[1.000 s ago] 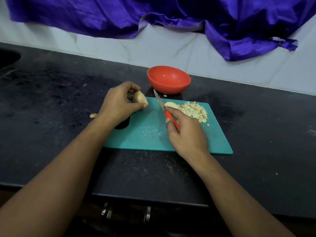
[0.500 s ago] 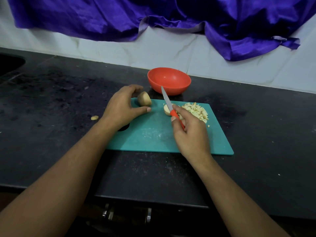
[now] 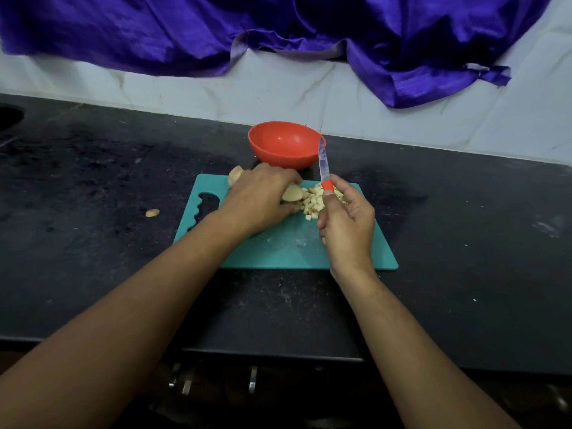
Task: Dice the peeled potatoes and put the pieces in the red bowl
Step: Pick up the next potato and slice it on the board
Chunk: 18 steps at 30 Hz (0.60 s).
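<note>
On a teal board [image 3: 278, 255], the right hand [image 3: 346, 224] wraps its fingers round a knife [image 3: 323, 167], blade raised. The left hand [image 3: 260, 199] curls over a potato half [image 3: 292, 193] beside the dice [image 3: 312, 204]. It is best to tuck the fingertips back before slicing. Beyond, the bowl [image 3: 283, 144] holds no pieces yet.

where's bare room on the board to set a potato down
Bare: the near strip of the cutting board between the wrists. Crowded: its far side, with left hand on potato half, diced pile, right hand holding knife.
</note>
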Available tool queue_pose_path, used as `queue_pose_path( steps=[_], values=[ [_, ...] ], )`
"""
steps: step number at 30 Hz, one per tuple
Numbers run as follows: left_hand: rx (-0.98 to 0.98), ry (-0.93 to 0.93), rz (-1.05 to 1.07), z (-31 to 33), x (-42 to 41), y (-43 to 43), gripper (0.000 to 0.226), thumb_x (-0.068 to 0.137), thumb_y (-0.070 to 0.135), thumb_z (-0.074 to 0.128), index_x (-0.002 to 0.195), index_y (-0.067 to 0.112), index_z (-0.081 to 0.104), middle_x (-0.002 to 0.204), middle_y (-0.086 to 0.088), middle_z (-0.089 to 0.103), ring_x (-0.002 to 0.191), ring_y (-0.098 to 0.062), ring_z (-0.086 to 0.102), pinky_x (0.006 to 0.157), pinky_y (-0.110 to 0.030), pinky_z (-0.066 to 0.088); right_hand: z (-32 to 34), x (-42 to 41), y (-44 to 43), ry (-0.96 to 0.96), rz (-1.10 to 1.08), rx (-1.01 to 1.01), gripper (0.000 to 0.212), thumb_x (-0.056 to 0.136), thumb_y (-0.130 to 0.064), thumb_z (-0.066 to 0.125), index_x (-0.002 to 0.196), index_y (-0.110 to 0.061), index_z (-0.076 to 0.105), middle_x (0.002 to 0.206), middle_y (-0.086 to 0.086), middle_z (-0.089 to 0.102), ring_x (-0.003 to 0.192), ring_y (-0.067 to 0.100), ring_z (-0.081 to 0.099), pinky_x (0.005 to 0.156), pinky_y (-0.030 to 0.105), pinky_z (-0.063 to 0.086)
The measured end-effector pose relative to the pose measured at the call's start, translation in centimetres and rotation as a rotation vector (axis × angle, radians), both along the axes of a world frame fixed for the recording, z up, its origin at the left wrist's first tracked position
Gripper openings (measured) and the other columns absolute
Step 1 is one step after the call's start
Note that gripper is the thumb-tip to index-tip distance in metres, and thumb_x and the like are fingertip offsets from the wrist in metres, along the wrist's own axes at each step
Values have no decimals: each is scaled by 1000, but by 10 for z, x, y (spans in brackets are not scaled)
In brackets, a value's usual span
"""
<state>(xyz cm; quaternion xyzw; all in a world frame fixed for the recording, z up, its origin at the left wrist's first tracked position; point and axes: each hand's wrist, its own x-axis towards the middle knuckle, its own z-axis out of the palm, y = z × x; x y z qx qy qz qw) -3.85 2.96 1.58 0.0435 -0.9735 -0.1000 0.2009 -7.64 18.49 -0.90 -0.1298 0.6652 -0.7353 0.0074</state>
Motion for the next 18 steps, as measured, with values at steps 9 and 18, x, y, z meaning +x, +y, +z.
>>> queue_pose_path(
  steps=[9, 18],
  values=[
    [135, 58, 68, -1, 18, -4, 35, 99, 40, 61, 131, 26, 62, 98, 3, 67, 98, -21, 58, 96, -46, 43, 1, 4, 0, 28, 31, 41, 34, 104, -18, 57, 136, -26, 64, 57, -3, 55, 47, 6, 47, 48, 24, 38],
    [43, 28, 99, -10, 38, -18, 27, 97, 44, 60, 112, 27, 74, 112, 2, 67, 106, -21, 59, 88, -45, 48, 2, 8, 0, 72, 75, 113, 30, 105, -18, 57, 130, -32, 65, 59, 2, 55, 48, 7, 47, 47, 24, 39]
  ],
)
